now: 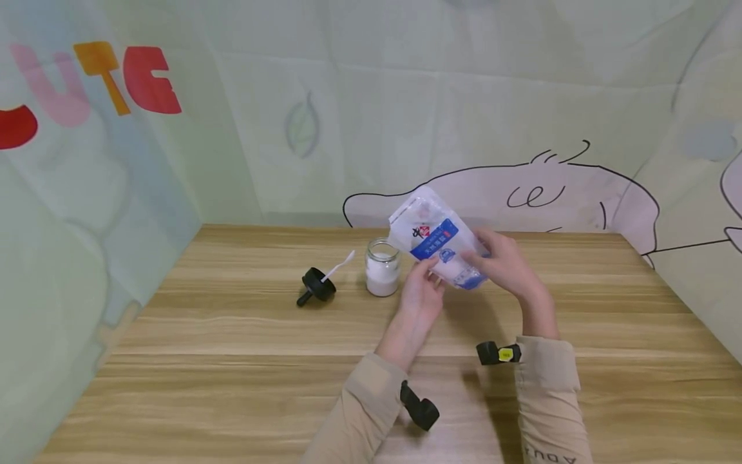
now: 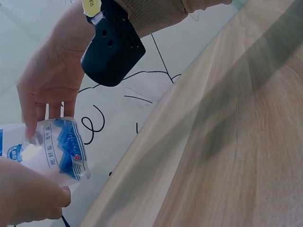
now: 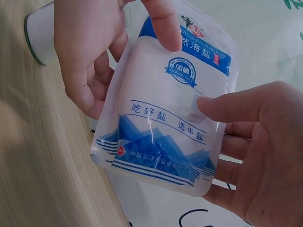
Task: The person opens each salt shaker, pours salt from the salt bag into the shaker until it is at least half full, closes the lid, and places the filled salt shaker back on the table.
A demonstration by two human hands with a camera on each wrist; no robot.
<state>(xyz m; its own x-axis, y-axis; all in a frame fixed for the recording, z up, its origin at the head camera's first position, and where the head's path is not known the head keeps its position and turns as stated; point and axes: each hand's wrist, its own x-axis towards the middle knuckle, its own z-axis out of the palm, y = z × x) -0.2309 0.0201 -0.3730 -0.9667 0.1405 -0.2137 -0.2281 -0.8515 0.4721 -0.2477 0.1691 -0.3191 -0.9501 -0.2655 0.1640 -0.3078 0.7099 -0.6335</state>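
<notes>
- White and blue plastic makes up the salt bag, which is held up above the wooden table, between the person's two hands.
- The left hand grips the bag's left edge as the right wrist view shows it, its thumb across the printed front and its other fingers curled at the side and behind.
- The right hand holds the opposite edge near the blue-patterned lower end, thumb pressed on the front, fingers tucked behind.
- So both hands are clamped on the one bag, apart from each other, with its front panel between them.
- The bag tilts, its upper end slanting away from the hands towards the glass jar; that end overlaps the jar's rim in the head view, and whether they touch I cannot tell.
- White contents fill the jar's lower part.
- Left of the jar lies a black lid, with a white stick projecting from it.
</notes>
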